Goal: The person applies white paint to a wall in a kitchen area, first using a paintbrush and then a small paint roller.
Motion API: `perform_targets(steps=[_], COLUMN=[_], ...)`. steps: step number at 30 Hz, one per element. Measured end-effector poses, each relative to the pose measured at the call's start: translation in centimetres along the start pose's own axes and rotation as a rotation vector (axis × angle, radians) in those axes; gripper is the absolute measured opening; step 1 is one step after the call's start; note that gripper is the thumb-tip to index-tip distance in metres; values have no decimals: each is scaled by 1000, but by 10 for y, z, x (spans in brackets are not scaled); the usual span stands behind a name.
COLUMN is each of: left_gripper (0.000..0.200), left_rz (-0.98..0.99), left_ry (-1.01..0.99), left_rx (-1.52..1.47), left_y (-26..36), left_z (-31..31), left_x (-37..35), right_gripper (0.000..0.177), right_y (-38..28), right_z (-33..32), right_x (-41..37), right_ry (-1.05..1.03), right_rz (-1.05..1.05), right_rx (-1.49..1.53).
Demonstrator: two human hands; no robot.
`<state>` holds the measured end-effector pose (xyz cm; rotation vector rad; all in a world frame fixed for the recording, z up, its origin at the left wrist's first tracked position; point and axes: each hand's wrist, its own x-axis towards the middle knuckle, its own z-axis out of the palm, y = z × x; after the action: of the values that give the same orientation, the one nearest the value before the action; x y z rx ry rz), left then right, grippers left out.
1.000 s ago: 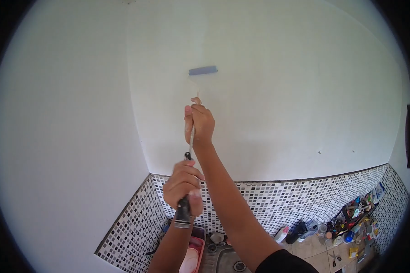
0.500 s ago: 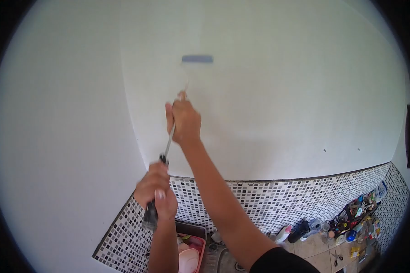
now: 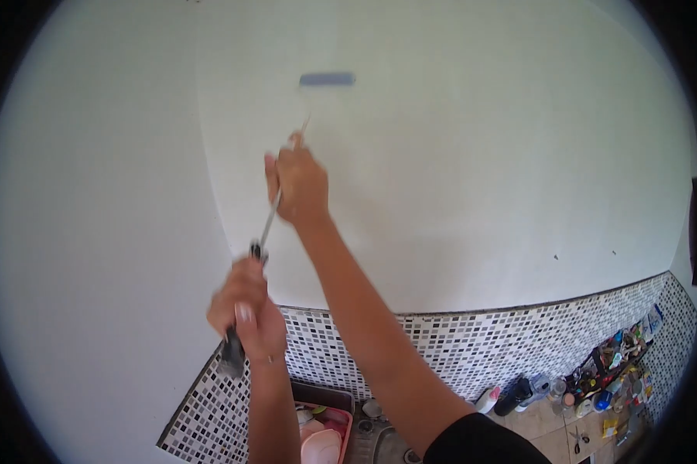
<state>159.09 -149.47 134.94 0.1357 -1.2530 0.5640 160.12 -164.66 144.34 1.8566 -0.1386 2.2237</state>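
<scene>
A paint roller [image 3: 327, 79] with a grey-blue sleeve is up against the pale wall [image 3: 457, 170], slightly blurred. Its thin metal shaft runs down through both of my hands. Higher up, my right hand [image 3: 302, 182] is closed around the shaft, its arm stretched out from a black sleeve. Lower and to the left, my left hand [image 3: 248, 305] wraps the black handle [image 3: 232, 356], whose end sticks out below the fist.
Mosaic tiles [image 3: 472, 340] band the lower wall. Below are a pink basin [image 3: 321, 448] with dishes, a metal sink [image 3: 383, 445], and a tiled counter [image 3: 546, 425] holding scissors [image 3: 578, 439], a black bottle [image 3: 511, 398] and several jars and packets at the right.
The roller and both hands have moved up and a little to the left in view. Both grips on the tool stay the same.
</scene>
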Motion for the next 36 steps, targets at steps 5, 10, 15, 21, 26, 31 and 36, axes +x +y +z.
perform_targets(steps=[5,10,15,21,26,31,36], left_gripper=[43,44,42,43,42,37,36], left_rz=[-83,16,110,-33,-42,25,50], left_ry=[-9,-27,-82,72,22,28,-23], left_rx=[54,59,97,100,119,99,133], left_y=[29,-14,-30,25,41,0,-12], left_z=[-19,10,29,2,-6,8,13], left_x=[-73,7,49,-74,-87,-8,15], right_gripper=[34,38,35,40,36,34,36], right_y=[-12,20,36,6,-5,11,11], right_z=[-24,5,6,-33,-49,-14,-3], right_x=[-76,22,66,-65,-78,9,29], right_ry=[-52,24,52,-206,-249,-144,-122], right_rz=[33,-100,-223,2,0,-142,-45], right_rx=[130,65,44,11,82,24,88])
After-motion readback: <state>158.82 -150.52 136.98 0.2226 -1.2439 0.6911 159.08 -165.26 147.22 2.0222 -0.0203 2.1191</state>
